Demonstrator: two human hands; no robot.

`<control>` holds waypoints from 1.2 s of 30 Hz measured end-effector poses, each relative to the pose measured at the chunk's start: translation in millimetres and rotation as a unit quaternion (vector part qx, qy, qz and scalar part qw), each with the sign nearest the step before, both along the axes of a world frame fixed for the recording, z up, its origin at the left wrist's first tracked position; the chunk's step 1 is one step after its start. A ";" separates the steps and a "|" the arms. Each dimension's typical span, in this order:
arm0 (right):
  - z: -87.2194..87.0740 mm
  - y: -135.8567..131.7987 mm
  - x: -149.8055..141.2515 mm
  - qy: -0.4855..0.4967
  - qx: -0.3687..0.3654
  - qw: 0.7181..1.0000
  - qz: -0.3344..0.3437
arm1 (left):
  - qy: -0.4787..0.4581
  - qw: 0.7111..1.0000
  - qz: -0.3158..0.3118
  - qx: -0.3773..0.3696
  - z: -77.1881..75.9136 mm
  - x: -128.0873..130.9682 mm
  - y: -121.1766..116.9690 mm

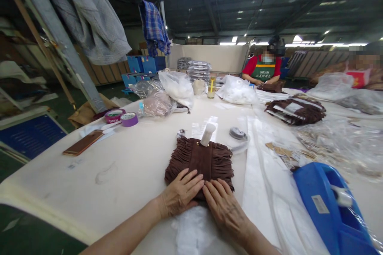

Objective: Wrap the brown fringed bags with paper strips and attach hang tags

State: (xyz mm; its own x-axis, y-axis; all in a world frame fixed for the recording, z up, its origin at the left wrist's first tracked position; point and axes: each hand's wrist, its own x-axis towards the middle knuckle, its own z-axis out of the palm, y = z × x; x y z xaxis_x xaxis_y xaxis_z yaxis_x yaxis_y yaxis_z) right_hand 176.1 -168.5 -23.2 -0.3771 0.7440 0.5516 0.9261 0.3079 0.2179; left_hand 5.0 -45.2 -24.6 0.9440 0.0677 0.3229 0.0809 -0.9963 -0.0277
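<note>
At the near edge of a dark brown fringed suede-look bag (201, 157), the left hand (181, 193) lies over the lower left part, its fingers stretched out with narrow gaps between them. The right hand (223, 203) mirrors it on the lower right, fingers nearly together, the tips of both hands almost meeting at the middle panel; whether the thumbs pinch the bag from beneath cannot be told. The bag lies on the table before the person, with a white-wrapped handle (208, 134) standing up from its far side. As for room, a broad stretch of pale tabletop (119, 159) spreads left of the bag to a brown smartphone (83, 142), two purple-rimmed tape rolls (129, 119) and the curved table edge. Beyond the bag, a grey coiled strap (237, 132) sits just off its far right corner; white sheeting (259, 175) runs close along the right side, with a blue tape dispenser (317, 191) past it. The farther-left roll bears white lettering, too blurred to read surely; a co-worker's green apron (263, 71) seems to say "OMLUN" above smaller characters, and the dispenser's white label (320, 204) is illegible.
</note>
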 end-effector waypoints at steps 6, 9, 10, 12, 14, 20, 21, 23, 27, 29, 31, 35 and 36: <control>7.4 12.5 -0.3 -0.061 0.022 0.997 0.032 | -0.014 0.998 0.011 0.053 6.4 2.6 0.9; 21.7 17.0 2.6 -0.042 0.041 0.998 0.031 | -0.032 0.994 0.036 0.097 6.2 7.6 2.9; 25.5 15.8 3.4 -0.029 0.051 0.998 0.035 | -0.036 0.993 0.043 0.106 6.2 10.0 3.9; 27.1 7.4 4.0 0.016 0.071 0.997 0.036 | -0.040 0.992 0.052 0.111 8.0 15.3 6.3; 17.3 -9.1 3.1 0.089 0.065 0.994 0.000 | -0.034 0.994 0.057 0.087 12.9 20.1 9.9; -41.4 -60.5 2.8 0.296 -0.080 0.947 -0.097 | -0.011 0.997 0.080 0.001 38.3 28.6 25.5; -45.7 -62.6 3.6 0.302 -0.106 0.942 -0.095 | -0.010 0.996 0.087 -0.007 42.0 29.7 27.7; -46.9 -60.6 4.4 0.321 -0.154 0.929 -0.099 | -0.009 0.995 0.097 -0.020 47.8 31.6 31.2; -38.8 -46.0 0.7 0.379 -0.205 0.894 -0.123 | -0.001 0.994 0.103 -0.031 53.6 33.7 33.8; -39.8 -40.8 -2.3 0.388 -0.190 0.893 -0.124 | 0.001 0.994 0.107 -0.029 54.3 33.6 33.2; -45.2 -38.5 -3.8 0.384 -0.165 0.900 -0.123 | 0.003 0.993 0.111 -0.025 54.1 33.0 31.8; -56.1 -37.9 -0.8 0.369 -0.144 0.911 -0.116 | 0.005 0.994 0.110 -0.013 52.6 32.0 28.8; -56.8 -37.4 0.0 0.366 -0.140 0.913 -0.109 | 0.005 0.994 0.110 -0.010 52.4 32.0 28.2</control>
State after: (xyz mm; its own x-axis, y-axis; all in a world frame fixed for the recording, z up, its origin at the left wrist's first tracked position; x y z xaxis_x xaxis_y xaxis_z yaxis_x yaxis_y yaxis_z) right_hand 176.2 -206.0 -80.0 0.1914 0.9082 0.3721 0.8376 0.0465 -0.5443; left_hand 37.1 -17.0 27.9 0.9090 0.2784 0.3101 0.2960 -0.9551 -0.0103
